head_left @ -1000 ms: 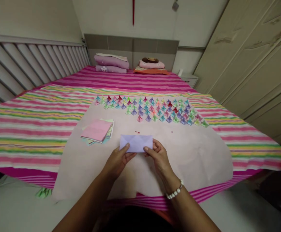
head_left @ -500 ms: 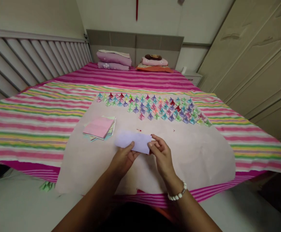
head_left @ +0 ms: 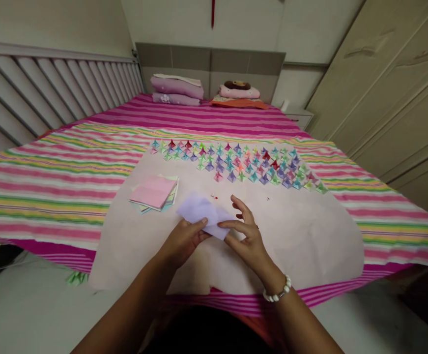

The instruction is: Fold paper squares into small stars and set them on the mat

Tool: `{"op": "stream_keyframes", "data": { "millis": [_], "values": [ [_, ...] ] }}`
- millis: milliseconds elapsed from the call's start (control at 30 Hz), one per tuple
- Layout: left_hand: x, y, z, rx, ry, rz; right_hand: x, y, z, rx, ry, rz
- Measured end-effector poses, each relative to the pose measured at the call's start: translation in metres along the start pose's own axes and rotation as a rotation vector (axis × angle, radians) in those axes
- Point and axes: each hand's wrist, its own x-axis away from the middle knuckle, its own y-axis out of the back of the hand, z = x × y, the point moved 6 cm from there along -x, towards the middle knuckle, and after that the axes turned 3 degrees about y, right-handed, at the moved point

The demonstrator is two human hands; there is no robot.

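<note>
A sheet of lavender origami paper [head_left: 202,209], partly opened out and slightly blurred, is held above the white board. My left hand [head_left: 186,238] pinches its lower left edge, thumb on top and fingers beneath. At its right corner, my right hand [head_left: 246,236] has thumb and index finger on the paper, while other fingers are raised apart. To the left lies a stack of coloured square papers [head_left: 154,191], pink on top. Beyond the sheet, several rows of small folded paper pieces [head_left: 241,164] in many colours stand on the board.
The white board [head_left: 295,236] lies on a bed with a striped sheet [head_left: 51,172]. Small dark and red bits [head_left: 215,197] lie on the board. Folded bedding [head_left: 177,91] stands by the headboard. A green paper piece [head_left: 77,278] is low at the left.
The lavender paper has gone from a flat folded rectangle to a looser, angled shape. My right hand's fingers have shifted along its right end. The view has moved slightly.
</note>
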Motion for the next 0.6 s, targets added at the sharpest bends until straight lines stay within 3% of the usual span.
{"op": "stream_keyframes", "data": {
  "millis": [267, 467, 600],
  "values": [
    [0.003, -0.009, 0.006, -0.105, 0.002, 0.115, -0.003, -0.006, -0.009, -0.314, -0.246, -0.099],
    [0.001, -0.002, 0.009, -0.221, -0.031, -0.023, -0.002, -0.014, -0.016, -0.457, -0.362, -0.133],
    [0.002, -0.002, 0.008, -0.344, -0.009, -0.010, -0.002, -0.014, -0.023, -0.640, -0.467, -0.197]
  ]
}}
